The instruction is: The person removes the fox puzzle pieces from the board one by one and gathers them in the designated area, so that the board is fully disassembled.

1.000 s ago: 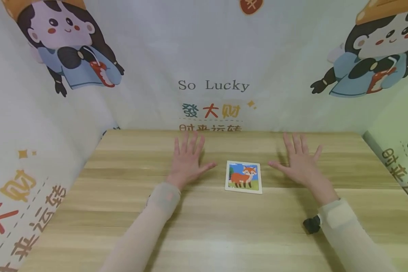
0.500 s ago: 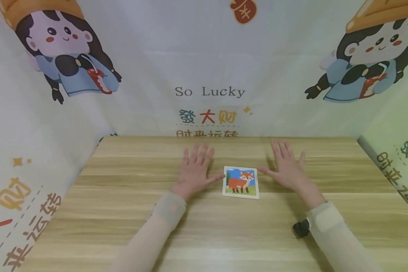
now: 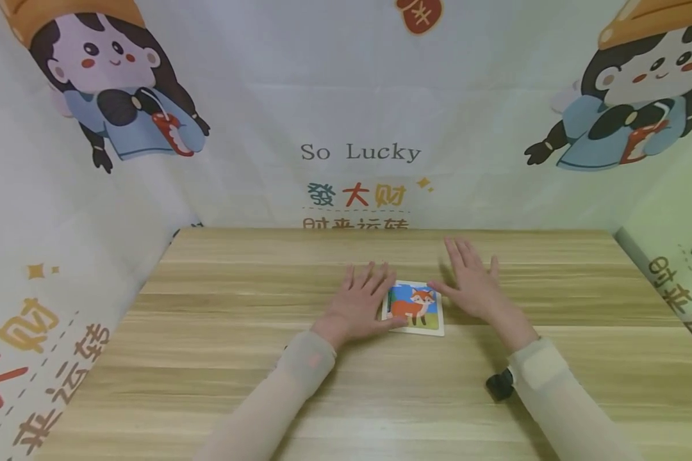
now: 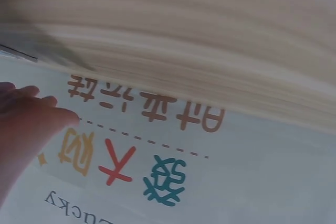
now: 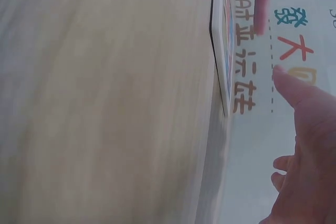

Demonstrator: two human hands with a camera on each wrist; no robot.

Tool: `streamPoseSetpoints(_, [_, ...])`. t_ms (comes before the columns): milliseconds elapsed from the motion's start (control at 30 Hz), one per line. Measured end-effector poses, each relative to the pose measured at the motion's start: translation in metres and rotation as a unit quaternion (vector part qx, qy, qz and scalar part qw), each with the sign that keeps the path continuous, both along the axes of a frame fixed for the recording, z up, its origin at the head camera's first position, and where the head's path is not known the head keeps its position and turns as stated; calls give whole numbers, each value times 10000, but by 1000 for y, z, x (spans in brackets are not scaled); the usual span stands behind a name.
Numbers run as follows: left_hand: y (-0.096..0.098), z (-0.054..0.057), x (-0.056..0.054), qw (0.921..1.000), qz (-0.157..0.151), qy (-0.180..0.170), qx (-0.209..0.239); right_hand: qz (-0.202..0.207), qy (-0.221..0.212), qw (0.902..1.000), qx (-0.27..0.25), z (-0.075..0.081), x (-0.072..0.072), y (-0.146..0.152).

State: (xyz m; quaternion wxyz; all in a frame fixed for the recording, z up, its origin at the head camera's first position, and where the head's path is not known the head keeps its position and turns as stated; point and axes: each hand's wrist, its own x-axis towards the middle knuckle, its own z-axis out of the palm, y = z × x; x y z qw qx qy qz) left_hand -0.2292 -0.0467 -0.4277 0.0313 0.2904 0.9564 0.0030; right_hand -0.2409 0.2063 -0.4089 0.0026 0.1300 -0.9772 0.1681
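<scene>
On the wooden table (image 3: 207, 384) lies a square fox picture board (image 3: 414, 310) with a white border. My left hand (image 3: 357, 307) is at its left side, fingers spread and slightly bent, with the thumb over the lower left corner. Whether it touches the board I cannot tell. To the right, my right hand (image 3: 475, 288) is spread, its thumb tip by the board's upper right corner. In the right wrist view the board's pale edge (image 5: 220, 51) shows side-on, with the right thumb (image 5: 294, 85) apart from it. Neither hand grips anything.
A printed cloth (image 3: 254, 128) with cartoon figures and lettering stands along the table's back edge. Similar cloth (image 3: 46, 224) closes off the left side and the right. A small black device (image 3: 500, 385) is attached at the right wrist.
My left hand has moved right, from beside the board to over its left edge. The right hand has come in leftward to its upper right corner. The board stays in place.
</scene>
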Motion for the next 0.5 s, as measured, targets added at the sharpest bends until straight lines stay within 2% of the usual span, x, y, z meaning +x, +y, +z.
streamPoseSetpoints(100, [9, -1, 5, 9996, -210, -196, 24, 57, -2, 10000, -52, -2, -1, -4])
streamPoseSetpoints(333, [28, -2, 14, 9962, -770, -360, -174, 236, -29, 9993, -286, -3, -3, -16])
streamPoseSetpoints(500, [41, -2, 20, 9950, -883, -315, -358, 432, -191, 9973, -557, -3, -7, -25])
